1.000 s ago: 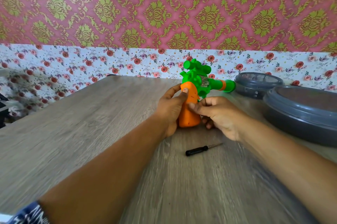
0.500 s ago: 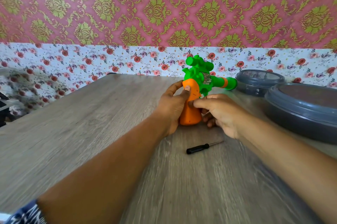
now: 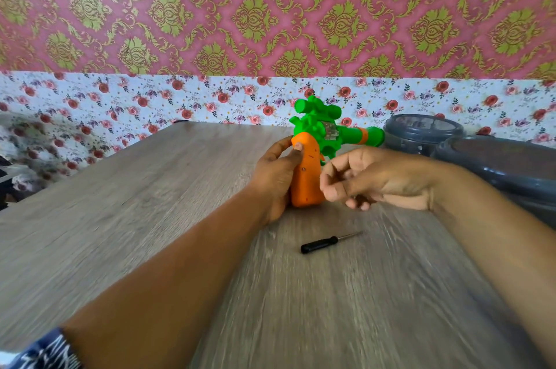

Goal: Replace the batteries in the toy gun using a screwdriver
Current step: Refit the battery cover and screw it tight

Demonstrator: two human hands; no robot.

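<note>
While the toy gun (image 3: 313, 155) stands upright on its orange grip near the middle of the table (image 3: 150, 218), the left hand (image 3: 275, 179) grasps that grip from the left, thumb pressed high on its rear face. The right hand (image 3: 364, 179) hovers just beside the grip with fingers loosely curled; it appears to hold nothing, though its underside is hidden. A small screw head shows on the grip's rear face, and the cover looks closed, so the step in hand is judged to be fetching the screwdriver (image 3: 326, 243), which lies untouched on the table nearer the person.

To do it well: keep the left grasp firm with the screw facing up, seat the tip squarely before turning, and press lightly, since soft plastic threads strip easily.

Grip: smooth, matt orange moulded plastic, rounded, carrot-like. Body and barrel: glossy green plastic, knobbly, with an orange band. Screwdriver: slim black handle, thin metal shaft. Table: grey wood-grain laminate. Two grey lidded containers (image 3: 496, 167) stand at the right.
</note>
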